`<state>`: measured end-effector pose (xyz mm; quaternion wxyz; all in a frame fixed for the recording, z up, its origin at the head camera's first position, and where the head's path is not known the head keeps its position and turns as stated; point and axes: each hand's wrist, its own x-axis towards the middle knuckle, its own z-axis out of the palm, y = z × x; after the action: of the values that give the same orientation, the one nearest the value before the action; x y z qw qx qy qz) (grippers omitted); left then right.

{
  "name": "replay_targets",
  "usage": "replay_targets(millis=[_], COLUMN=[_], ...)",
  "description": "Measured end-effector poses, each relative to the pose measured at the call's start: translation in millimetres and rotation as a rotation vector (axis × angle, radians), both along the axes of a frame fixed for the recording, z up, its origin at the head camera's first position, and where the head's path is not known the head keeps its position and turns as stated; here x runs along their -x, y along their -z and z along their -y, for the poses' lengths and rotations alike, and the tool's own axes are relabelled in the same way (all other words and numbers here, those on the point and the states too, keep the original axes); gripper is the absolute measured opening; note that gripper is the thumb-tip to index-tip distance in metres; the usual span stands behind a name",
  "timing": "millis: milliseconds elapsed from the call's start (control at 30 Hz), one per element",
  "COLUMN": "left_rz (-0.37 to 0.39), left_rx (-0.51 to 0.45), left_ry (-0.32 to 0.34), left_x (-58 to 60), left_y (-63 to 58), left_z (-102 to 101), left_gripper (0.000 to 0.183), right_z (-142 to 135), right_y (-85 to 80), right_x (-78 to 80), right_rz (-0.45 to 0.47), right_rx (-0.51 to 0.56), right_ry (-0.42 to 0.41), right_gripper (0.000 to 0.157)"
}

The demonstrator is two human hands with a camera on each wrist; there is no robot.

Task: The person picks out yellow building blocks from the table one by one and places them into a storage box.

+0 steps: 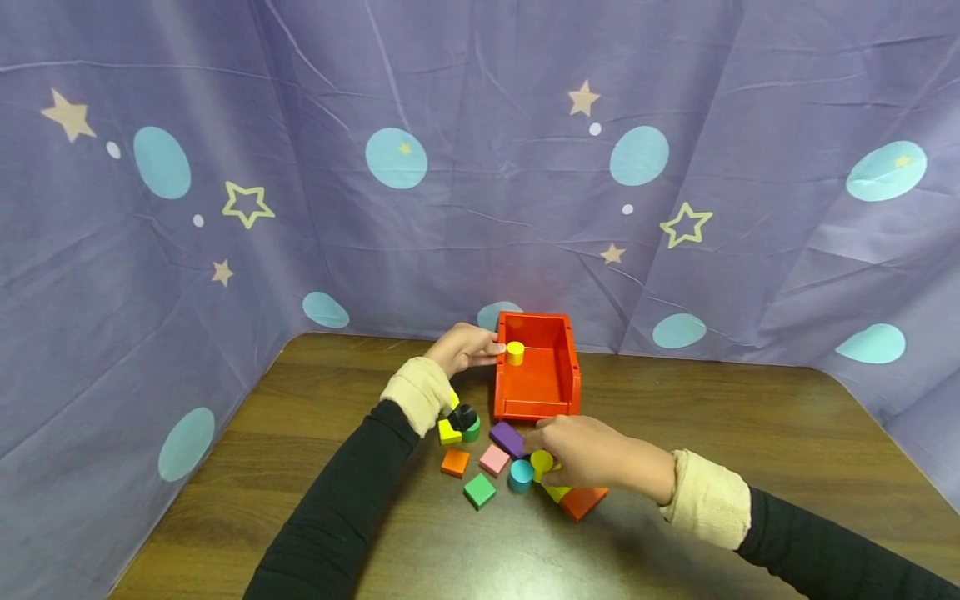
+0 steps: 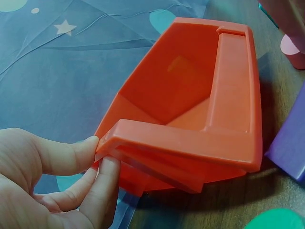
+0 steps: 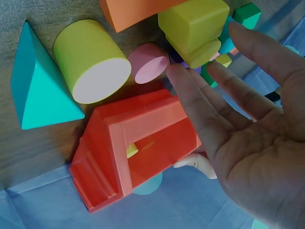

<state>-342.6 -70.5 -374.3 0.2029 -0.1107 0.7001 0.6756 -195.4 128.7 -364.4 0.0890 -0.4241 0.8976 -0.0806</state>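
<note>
A red plastic bin [image 1: 534, 409] stands at the back of the table. My left hand [image 1: 467, 347] pinches its left rim between thumb and fingers, which the left wrist view shows close up. Inside the bin is a yellow cylinder [image 1: 515, 354]. My right hand [image 1: 581, 451] is over the loose blocks in front of the bin, with its fingers extended and apart in the right wrist view. Nearest its fingertips are a yellow cylinder [image 1: 541, 461], a yellow block [image 3: 193, 24] and a purple block [image 1: 507, 438]. Whether the fingertips touch any of them, I cannot tell.
Left of the right hand lie a blue cylinder [image 1: 521, 477], a pink block [image 1: 494, 460], a green block [image 1: 479, 491] and an orange block [image 1: 455, 462]. An orange-red block [image 1: 583, 502] is below that hand. A patterned curtain [image 1: 480, 167] hangs behind the table.
</note>
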Motion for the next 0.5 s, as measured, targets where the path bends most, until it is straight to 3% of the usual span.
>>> replay_targets(millis=[500], left_rz=[-0.002], left_rx=[0.005], left_ry=[0.004], left_x=[-2.0], left_y=[-2.3], left_z=[0.3], left_gripper=[0.051], right_z=[3.0], right_y=[4.8], right_x=[-1.0], right_rz=[-0.033], right_rx=[-0.007], right_ry=[-0.008], right_gripper=[0.031])
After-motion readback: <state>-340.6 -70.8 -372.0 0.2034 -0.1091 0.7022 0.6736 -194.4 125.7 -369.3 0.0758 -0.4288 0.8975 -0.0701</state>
